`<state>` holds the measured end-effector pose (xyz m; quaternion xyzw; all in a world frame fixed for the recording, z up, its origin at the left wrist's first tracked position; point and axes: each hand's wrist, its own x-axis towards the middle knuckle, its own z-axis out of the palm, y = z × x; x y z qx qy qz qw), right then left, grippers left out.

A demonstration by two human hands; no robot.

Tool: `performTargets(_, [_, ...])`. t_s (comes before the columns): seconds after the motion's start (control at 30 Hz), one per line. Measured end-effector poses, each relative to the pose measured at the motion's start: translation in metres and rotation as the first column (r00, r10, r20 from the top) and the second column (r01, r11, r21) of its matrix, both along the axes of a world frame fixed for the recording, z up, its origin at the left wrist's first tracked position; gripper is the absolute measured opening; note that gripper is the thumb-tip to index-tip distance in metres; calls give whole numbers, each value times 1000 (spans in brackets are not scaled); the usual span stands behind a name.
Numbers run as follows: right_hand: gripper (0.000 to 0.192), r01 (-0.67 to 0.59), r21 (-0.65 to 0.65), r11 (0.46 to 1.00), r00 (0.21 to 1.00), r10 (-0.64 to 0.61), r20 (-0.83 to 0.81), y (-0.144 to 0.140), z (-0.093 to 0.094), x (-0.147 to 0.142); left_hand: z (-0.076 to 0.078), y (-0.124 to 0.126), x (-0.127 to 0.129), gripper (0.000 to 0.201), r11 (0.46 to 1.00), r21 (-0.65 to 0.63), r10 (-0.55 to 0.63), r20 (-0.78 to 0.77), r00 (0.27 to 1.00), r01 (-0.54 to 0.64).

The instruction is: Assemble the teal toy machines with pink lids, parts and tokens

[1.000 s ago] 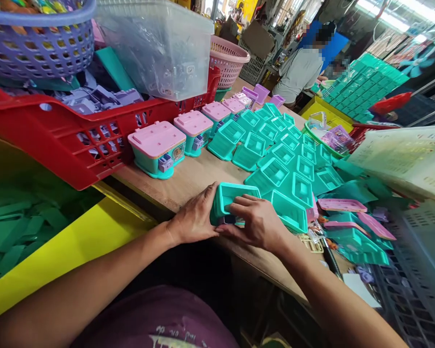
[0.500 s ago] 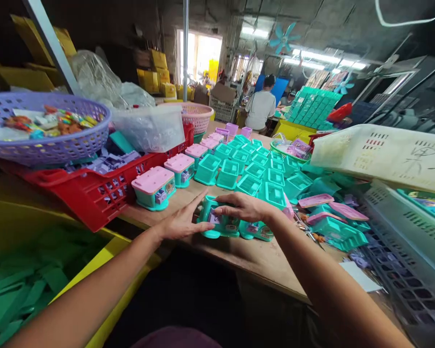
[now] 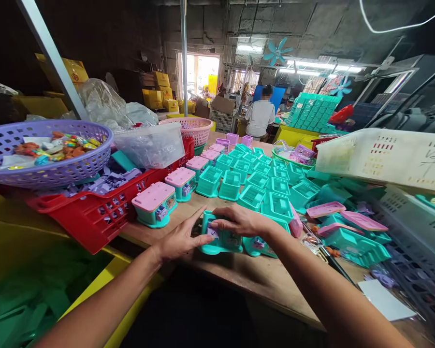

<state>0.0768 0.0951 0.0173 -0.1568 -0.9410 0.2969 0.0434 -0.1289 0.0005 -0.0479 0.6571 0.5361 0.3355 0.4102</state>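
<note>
A teal toy box [image 3: 223, 239] with a small purple piece on its front stands on the wooden table [image 3: 246, 275]. My left hand [image 3: 179, 237] lies flat against the box's left side, fingers spread. Over the box's top reaches my right hand [image 3: 241, 220], its fingertips pressing the purple piece at the upper left. A second teal toy box [image 3: 259, 245] sits just right of it. Finished boxes with pink lids [image 3: 155, 203] line up to the left, and several open teal boxes [image 3: 252, 195] stand in rows behind.
A red crate [image 3: 90, 212] of purple parts, a purple basket [image 3: 47, 150] and a clear tub [image 3: 150, 142] stand at the left. Loose pink lids [image 3: 326, 209] and a white basket [image 3: 387, 157] are at the right. A person [image 3: 260, 117] works at the table's far end.
The camera has tilted up from the table. The teal box went from being gripped in both hands to standing on the table, my left hand opening flat beside it.
</note>
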Motion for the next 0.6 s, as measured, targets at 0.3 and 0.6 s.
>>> performTargets(0.3, [23, 147, 586, 797, 988, -88, -129, -80, -53, 16, -29, -35, 6, 106, 895, 429, -33, -216, 976, 125])
performTargets(0.6, [25, 242, 623, 744, 920, 28, -390, -94, -84, 48, -30, -38, 18, 87, 669, 696, -108, -256, 961, 261])
